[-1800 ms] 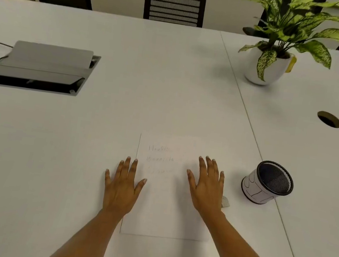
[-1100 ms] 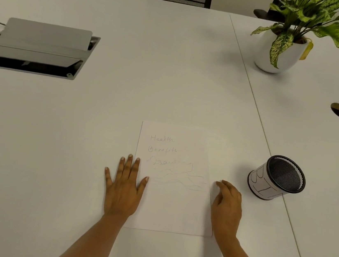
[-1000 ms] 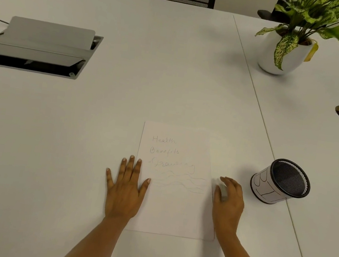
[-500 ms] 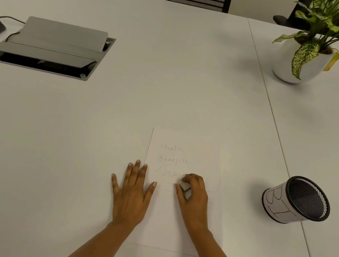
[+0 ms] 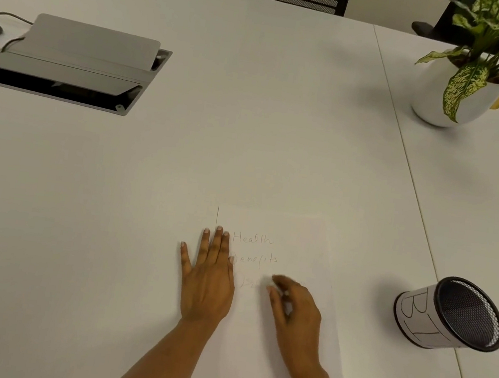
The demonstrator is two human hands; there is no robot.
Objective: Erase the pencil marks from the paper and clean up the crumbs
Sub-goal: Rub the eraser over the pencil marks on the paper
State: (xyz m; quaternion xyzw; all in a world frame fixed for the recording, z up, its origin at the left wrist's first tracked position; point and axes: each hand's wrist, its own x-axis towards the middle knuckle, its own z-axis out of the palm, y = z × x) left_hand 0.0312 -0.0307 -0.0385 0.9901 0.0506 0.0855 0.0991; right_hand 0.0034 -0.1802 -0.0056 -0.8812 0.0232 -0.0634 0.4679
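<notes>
- Head view: white paper sheet (image 5: 272,318) with pencil writing lies near the front edge of the white table (image 5: 250,125).
- Left hand (image 5: 207,281) lies flat on the sheet's left edge, fingers spread.
- Right hand (image 5: 295,312), blurred, pinches a small pale eraser (image 5: 273,288) at its fingertips, on the third written line.

Both hands (image 5: 255,294) rest on the paper (image 5: 294,245); mesh cup (image 5: 450,313) lies right.

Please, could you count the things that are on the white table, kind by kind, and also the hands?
Paper sheet: 1
Eraser, held in the right hand: 1
Mesh cup lying on its side: 1
Potted plant: 1
Grey cable box lid: 1
Hands, left hand and right hand: 2
Total: 7
</notes>
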